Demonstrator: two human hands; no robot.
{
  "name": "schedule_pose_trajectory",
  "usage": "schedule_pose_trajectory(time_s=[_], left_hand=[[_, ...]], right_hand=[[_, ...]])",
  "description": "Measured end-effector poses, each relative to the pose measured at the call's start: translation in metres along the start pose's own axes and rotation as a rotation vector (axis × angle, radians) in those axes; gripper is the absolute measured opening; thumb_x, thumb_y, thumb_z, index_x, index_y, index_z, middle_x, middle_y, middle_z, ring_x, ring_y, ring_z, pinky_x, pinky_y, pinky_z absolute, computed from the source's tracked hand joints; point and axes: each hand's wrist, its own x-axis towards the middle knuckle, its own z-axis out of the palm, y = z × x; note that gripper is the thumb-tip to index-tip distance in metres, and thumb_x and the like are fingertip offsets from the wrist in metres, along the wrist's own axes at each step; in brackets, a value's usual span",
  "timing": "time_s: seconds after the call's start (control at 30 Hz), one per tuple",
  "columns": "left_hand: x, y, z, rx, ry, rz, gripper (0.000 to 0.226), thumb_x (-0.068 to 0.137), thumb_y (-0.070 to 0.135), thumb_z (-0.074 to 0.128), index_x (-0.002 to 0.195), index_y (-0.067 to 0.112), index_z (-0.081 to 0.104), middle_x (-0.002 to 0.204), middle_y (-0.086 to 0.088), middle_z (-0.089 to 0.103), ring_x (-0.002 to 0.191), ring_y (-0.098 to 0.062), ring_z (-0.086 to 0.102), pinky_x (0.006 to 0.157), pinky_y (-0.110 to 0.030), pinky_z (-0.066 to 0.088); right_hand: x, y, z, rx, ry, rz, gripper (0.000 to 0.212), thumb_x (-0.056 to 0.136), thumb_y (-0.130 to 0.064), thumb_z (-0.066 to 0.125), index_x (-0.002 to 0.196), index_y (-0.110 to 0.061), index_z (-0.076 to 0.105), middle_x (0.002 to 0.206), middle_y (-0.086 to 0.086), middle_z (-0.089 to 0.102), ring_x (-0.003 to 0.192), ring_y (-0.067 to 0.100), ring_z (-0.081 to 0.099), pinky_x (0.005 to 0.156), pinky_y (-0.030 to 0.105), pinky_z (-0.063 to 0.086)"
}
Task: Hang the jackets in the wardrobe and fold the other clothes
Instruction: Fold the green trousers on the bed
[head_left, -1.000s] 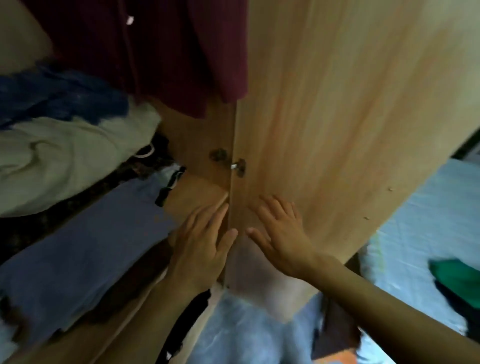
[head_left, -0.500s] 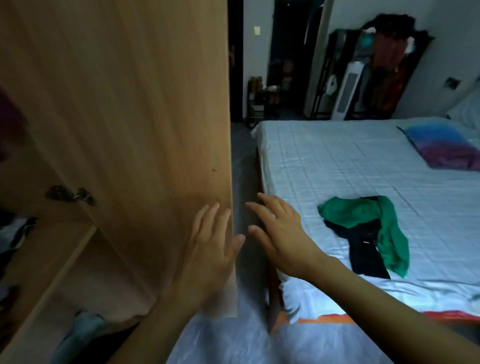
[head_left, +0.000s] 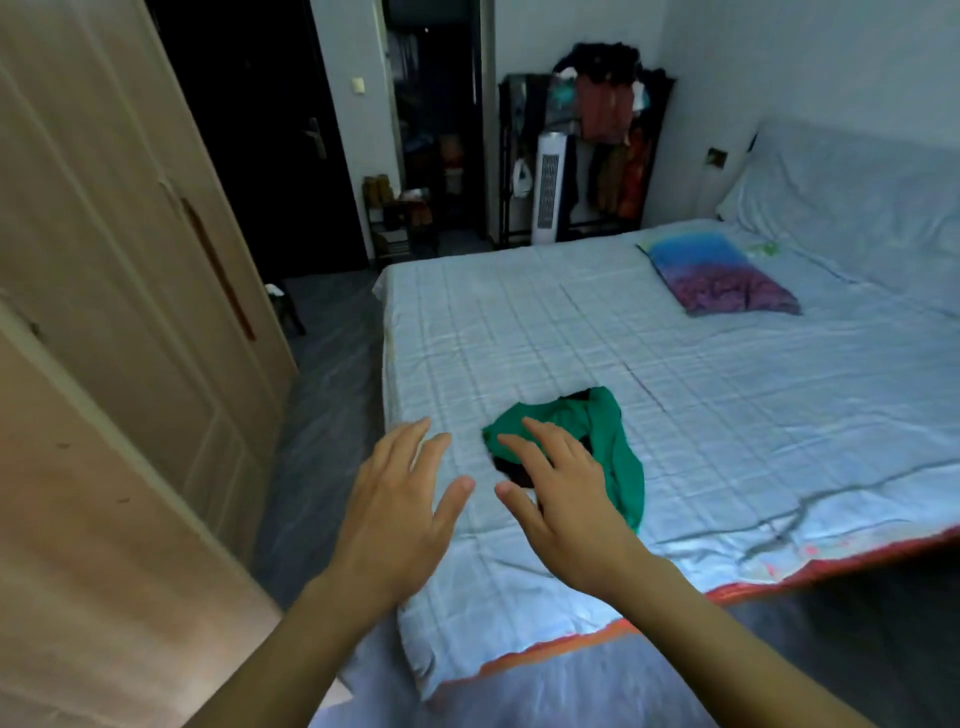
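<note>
- We are seeing the left hand (head_left: 395, 509) at lower centre with fingers spread wide, holding nothing.
- The right hand (head_left: 563, 506) beside it is also splaying wide and bare, covering part of the green garment (head_left: 610, 441).
- That garment is lying crumpled on the bed (head_left: 519, 332) at centre frame, over something black we cannot make out.
- The wardrobe (head_left: 104, 312) is running off the left edge.
</note>
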Motion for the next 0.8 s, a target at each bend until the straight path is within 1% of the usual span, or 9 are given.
schedule_pose_trajectory(time_s=[0.1, 0.2, 0.27, 0.4, 0.5, 0.57, 0.63, 0.73, 0.8], left_hand=[[0.024, 0.009, 0.018, -0.028, -0.037, 0.004, 0.070, 0.094, 0.064, 0.024, 0.138, 0.018, 0.052, 0.151, -0.003, 0.042, 0.141, -0.020, 0.033, 0.113, -0.038, 0.030], [0.049, 0.010, 0.041, -0.038, -0.096, 0.028, 0.069, 0.093, 0.063, 0.025, 0.133, 0.016, 0.057, 0.148, -0.005, 0.046, 0.137, -0.023, 0.038, 0.112, -0.042, 0.036], [0.071, 0.010, 0.057, -0.057, -0.115, 0.051, 0.067, 0.093, 0.062, 0.027, 0.130, 0.015, 0.058, 0.145, -0.006, 0.048, 0.135, -0.024, 0.041, 0.109, -0.044, 0.039], [0.121, 0.012, 0.089, -0.098, -0.139, 0.101, 0.071, 0.090, 0.063, 0.022, 0.133, 0.018, 0.056, 0.146, -0.002, 0.046, 0.137, -0.021, 0.037, 0.108, -0.041, 0.036], [0.152, 0.006, 0.105, -0.148, -0.156, 0.109, 0.078, 0.086, 0.066, 0.015, 0.138, 0.020, 0.050, 0.150, 0.001, 0.040, 0.141, -0.017, 0.029, 0.111, -0.038, 0.031], [0.167, -0.002, 0.112, -0.171, -0.165, 0.096, 0.080, 0.085, 0.067, 0.014, 0.140, 0.020, 0.048, 0.151, 0.001, 0.039, 0.142, -0.016, 0.027, 0.112, -0.037, 0.029], [0.177, -0.014, 0.117, -0.182, -0.185, 0.084, 0.072, 0.090, 0.065, 0.022, 0.140, 0.020, 0.048, 0.152, 0.001, 0.039, 0.142, -0.016, 0.027, 0.112, -0.037, 0.029], [0.185, -0.036, 0.125, -0.168, -0.176, 0.082, 0.053, 0.099, 0.052, 0.042, 0.140, 0.020, 0.049, 0.151, 0.001, 0.039, 0.141, -0.017, 0.029, 0.112, -0.036, 0.030], [0.187, -0.050, 0.129, -0.156, -0.183, 0.053, 0.054, 0.098, 0.054, 0.039, 0.139, 0.021, 0.049, 0.151, 0.001, 0.040, 0.141, -0.017, 0.029, 0.112, -0.037, 0.030]], right_hand=[[0.001, 0.032, -0.007, -0.029, 0.001, 0.043, 0.070, 0.096, -0.069, 0.015, 0.144, -0.026, 0.042, 0.154, 0.002, 0.035, 0.142, 0.026, 0.032, 0.112, 0.049, 0.031], [0.007, 0.058, -0.009, -0.020, -0.005, 0.115, 0.081, 0.089, -0.076, 0.007, 0.146, -0.028, 0.039, 0.155, 0.000, 0.031, 0.143, 0.022, 0.029, 0.114, 0.045, 0.028], [0.015, 0.072, -0.010, -0.017, 0.004, 0.154, 0.082, 0.089, -0.076, 0.007, 0.146, -0.027, 0.040, 0.155, 0.000, 0.033, 0.143, 0.022, 0.030, 0.114, 0.045, 0.029], [0.041, 0.096, -0.011, -0.069, 0.039, 0.203, 0.081, 0.090, -0.075, 0.011, 0.145, -0.025, 0.043, 0.151, 0.003, 0.038, 0.141, 0.022, 0.033, 0.113, 0.045, 0.032], [0.065, 0.106, -0.012, -0.106, 0.033, 0.243, 0.086, 0.087, -0.078, 0.006, 0.145, -0.026, 0.042, 0.153, 0.001, 0.036, 0.142, 0.020, 0.030, 0.114, 0.044, 0.030], [0.082, 0.114, -0.012, -0.120, 0.033, 0.252, 0.083, 0.088, -0.077, 0.009, 0.145, -0.027, 0.041, 0.153, 0.000, 0.036, 0.142, 0.020, 0.031, 0.115, 0.042, 0.030], [0.098, 0.120, -0.009, -0.131, 0.029, 0.260, 0.081, 0.088, -0.077, 0.011, 0.145, -0.027, 0.042, 0.153, 0.000, 0.036, 0.142, 0.020, 0.031, 0.115, 0.040, 0.029], [0.117, 0.126, 0.000, -0.123, 0.004, 0.276, 0.077, 0.089, -0.074, 0.018, 0.146, -0.027, 0.041, 0.155, 0.000, 0.034, 0.143, 0.019, 0.028, 0.116, 0.041, 0.027], [0.127, 0.127, 0.008, -0.100, -0.017, 0.278, 0.081, 0.087, -0.077, 0.018, 0.146, -0.026, 0.041, 0.155, 0.001, 0.033, 0.143, 0.019, 0.027, 0.117, 0.043, 0.027]])
